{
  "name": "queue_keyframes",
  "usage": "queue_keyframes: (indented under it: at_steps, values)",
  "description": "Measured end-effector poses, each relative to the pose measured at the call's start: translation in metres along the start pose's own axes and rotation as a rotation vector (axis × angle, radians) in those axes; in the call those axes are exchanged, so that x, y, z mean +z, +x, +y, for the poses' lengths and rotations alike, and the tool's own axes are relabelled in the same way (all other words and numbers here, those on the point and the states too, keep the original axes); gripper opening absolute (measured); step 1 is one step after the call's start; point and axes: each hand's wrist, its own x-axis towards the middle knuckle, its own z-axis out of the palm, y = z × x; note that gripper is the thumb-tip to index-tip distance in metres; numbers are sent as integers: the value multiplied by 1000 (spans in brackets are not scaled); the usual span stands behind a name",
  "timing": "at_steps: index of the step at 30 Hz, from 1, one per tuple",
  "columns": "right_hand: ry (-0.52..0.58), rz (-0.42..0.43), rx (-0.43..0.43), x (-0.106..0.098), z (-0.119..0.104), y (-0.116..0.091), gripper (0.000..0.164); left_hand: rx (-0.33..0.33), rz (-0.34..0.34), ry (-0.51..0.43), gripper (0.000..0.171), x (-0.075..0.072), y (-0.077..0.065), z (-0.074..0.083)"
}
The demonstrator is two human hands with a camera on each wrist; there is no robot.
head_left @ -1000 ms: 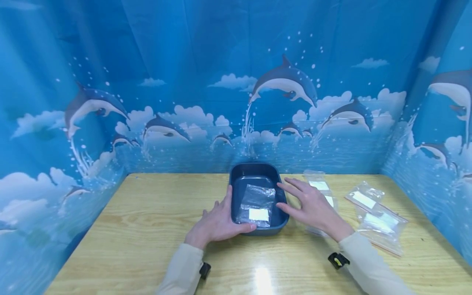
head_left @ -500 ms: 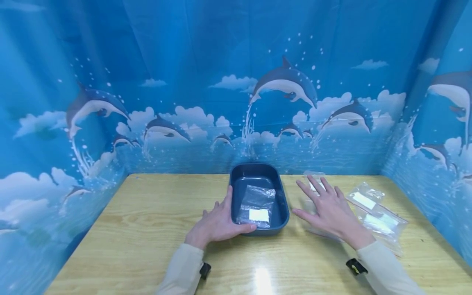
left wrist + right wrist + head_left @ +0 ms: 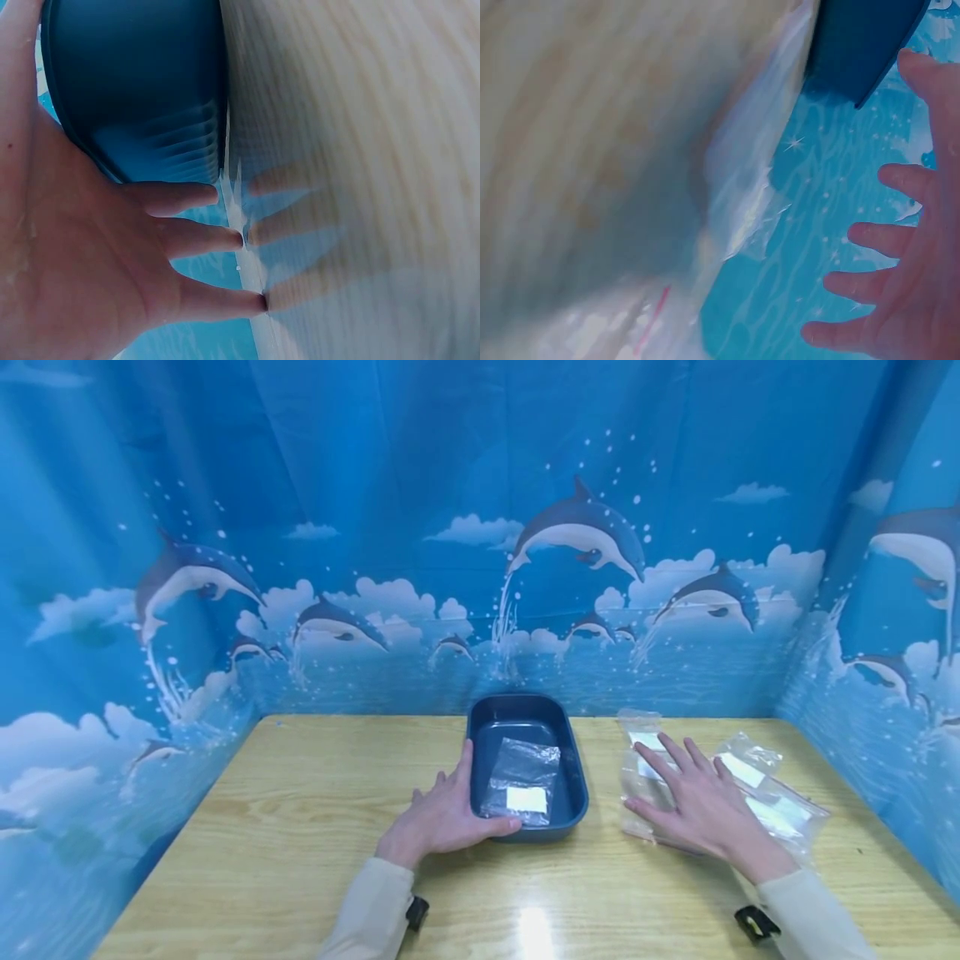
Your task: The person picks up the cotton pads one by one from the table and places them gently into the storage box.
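A dark blue rectangular tub [image 3: 577, 777] stands on the table, and a clear zip bag [image 3: 528, 760] with a white label lies inside it. My left hand [image 3: 442, 814] rests against the tub's near left corner, thumb over the front rim, other fingers straight along the side; the left wrist view shows those fingers [image 3: 184, 236] spread beside the wall. My right hand [image 3: 708, 806] is open with spread fingers over clear bags [image 3: 637, 727] to the right of the tub, covering part of them. Nothing shows in its palm in the right wrist view.
More clear bags [image 3: 798, 814] with white labels and red zip strips lie at the right, partly under my right hand and forearm. Behind the wooden table [image 3: 322, 793] hangs a blue curtain [image 3: 420, 527] printed with dolphins, also closing in both sides.
My right hand has moved right, away from the tub's right side, to over the clear bags, its fingers spreading. The left hand, tub and bag inside have stayed put.
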Motion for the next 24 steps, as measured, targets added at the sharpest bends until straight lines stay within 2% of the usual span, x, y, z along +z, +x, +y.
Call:
queue_keyframes:
  at_steps: [12,17,24]
  values:
    - [36,-15,-7,8,23,-10,83,-2,-3,1,139,1,0,-1]
    - [85,-22,-23,10,33,-10,80,-8,-5,0,139,1,0,-1]
    - [189,-82,-4,12,45,-10,76,-12,-5,-2,138,1,0,0]
